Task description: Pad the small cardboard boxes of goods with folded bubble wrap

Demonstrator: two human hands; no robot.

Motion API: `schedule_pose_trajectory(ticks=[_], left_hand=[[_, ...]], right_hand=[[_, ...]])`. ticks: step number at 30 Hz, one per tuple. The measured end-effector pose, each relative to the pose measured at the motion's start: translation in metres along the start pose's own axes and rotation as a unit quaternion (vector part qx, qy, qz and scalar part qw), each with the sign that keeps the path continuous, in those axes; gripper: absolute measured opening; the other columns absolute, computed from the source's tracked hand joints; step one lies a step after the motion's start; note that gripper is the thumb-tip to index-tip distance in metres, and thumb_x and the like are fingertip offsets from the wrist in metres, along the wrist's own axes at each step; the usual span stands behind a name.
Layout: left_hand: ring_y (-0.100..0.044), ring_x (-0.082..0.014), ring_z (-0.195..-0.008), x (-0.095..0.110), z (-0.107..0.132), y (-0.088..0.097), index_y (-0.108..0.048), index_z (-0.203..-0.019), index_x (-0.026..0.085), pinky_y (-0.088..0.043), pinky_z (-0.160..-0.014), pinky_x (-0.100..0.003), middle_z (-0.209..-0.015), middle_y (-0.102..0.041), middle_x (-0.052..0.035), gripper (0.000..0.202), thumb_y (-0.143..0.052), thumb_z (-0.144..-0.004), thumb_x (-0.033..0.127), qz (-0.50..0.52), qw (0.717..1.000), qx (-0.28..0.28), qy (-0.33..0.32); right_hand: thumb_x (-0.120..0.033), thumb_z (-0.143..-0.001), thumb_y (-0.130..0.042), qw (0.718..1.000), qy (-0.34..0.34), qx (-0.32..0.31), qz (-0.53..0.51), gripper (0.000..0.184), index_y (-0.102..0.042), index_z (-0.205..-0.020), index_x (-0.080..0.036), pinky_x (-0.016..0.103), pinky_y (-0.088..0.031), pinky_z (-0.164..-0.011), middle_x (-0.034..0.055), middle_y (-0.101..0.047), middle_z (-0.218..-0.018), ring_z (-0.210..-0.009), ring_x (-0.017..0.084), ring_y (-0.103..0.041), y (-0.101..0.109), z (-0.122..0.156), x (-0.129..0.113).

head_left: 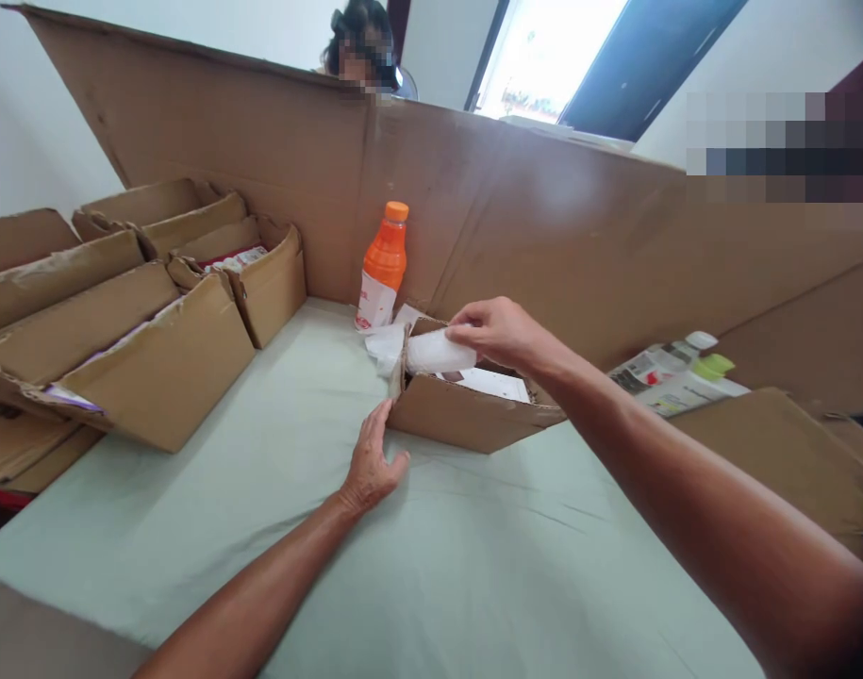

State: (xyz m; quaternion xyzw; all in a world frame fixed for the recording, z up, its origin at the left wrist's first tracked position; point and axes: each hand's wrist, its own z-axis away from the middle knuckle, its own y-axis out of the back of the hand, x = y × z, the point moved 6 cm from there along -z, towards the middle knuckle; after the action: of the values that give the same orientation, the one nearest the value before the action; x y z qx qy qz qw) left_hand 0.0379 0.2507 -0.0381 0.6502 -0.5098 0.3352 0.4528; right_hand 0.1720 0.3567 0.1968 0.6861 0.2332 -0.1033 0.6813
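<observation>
Released and spread flat, the grip of the left hand is laid on the pale green cloth-covered surface, with its fingertips touching the near left corner of the small open brown cardboard box. Just beyond, over the box's open top, the grip of the right hand is clenched round one end of a white paper-wrapped cylinder. The cylinder's long axis is held nearly level and runs left to right, and its free end is pointed leftward from the grip, past the box's left wall. Of the two hands, the right is the one on the cylinder; the left is kept lower and nearer, beside the box. Farther back, an orange plastic bottle is stood upright against a tall brown cardboard wall.
</observation>
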Motion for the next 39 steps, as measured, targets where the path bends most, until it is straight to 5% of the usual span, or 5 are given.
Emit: schedule_pose_trajectory(ticks=[6, 16, 24, 32, 39], left_hand=[[-0.043, -0.0335, -0.141, -0.007, -0.001, -0.002, -0.035, -0.151, 0.016, -0.041, -0.114, -0.054, -0.153, -0.045, -0.0176, 0.082, -0.059, -0.073, 0.018, -0.001, 1.000, 0.023, -0.014], [-0.045, -0.0321, -0.140, -0.001, 0.000, -0.002, -0.036, -0.150, 0.014, -0.041, -0.115, -0.052, -0.151, -0.047, -0.0178, 0.081, -0.058, -0.072, 0.016, -0.010, 0.999, 0.042, -0.031], [-0.045, -0.0320, -0.140, -0.002, 0.000, -0.002, -0.037, -0.150, 0.016, -0.037, -0.118, -0.053, -0.150, -0.048, -0.0166, 0.082, -0.058, -0.071, 0.016, -0.012, 0.998, 0.052, -0.038], [-0.046, -0.0318, -0.139, 0.000, -0.001, -0.002, -0.038, -0.149, 0.014, -0.037, -0.119, -0.053, -0.149, -0.050, -0.0169, 0.080, -0.057, -0.072, 0.016, -0.017, 0.997, 0.061, -0.045], [-0.045, -0.0321, -0.140, 0.001, -0.001, -0.002, -0.039, -0.148, 0.012, -0.036, -0.119, -0.053, -0.149, -0.049, -0.0187, 0.078, -0.056, -0.072, 0.016, -0.022, 0.997, 0.054, -0.048]], right_hand=[[-0.015, -0.075, -0.064, 0.970, -0.012, -0.103, 0.220, 0.012, -0.075, -0.077, -0.017, 0.024, -0.035, -0.053, 0.0035, -0.070, -0.068, -0.061, 0.013, -0.059, -0.012, -0.014, -0.039], [-0.020, -0.079, -0.061, 0.938, -0.023, -0.169, 0.302, 0.017, -0.077, -0.083, -0.014, 0.026, -0.042, -0.058, 0.0078, -0.073, -0.071, -0.067, 0.018, -0.067, -0.021, -0.024, -0.046], [-0.022, -0.084, -0.060, 0.949, -0.023, -0.170, 0.265, 0.023, -0.077, -0.097, -0.014, 0.025, -0.045, -0.065, 0.0089, -0.074, -0.074, -0.074, 0.019, -0.070, -0.056, -0.032, -0.045], [-0.018, -0.085, -0.053, 0.967, -0.011, -0.143, 0.212, 0.026, -0.077, -0.094, -0.015, 0.020, -0.043, -0.059, 0.0054, -0.073, -0.072, -0.064, 0.014, -0.069, -0.042, -0.029, -0.038], [-0.017, -0.088, -0.047, 0.965, -0.002, -0.158, 0.208, 0.029, -0.076, -0.095, -0.015, 0.020, -0.045, -0.063, 0.0071, -0.075, -0.078, -0.062, 0.015, -0.070, -0.057, -0.028, -0.031]])
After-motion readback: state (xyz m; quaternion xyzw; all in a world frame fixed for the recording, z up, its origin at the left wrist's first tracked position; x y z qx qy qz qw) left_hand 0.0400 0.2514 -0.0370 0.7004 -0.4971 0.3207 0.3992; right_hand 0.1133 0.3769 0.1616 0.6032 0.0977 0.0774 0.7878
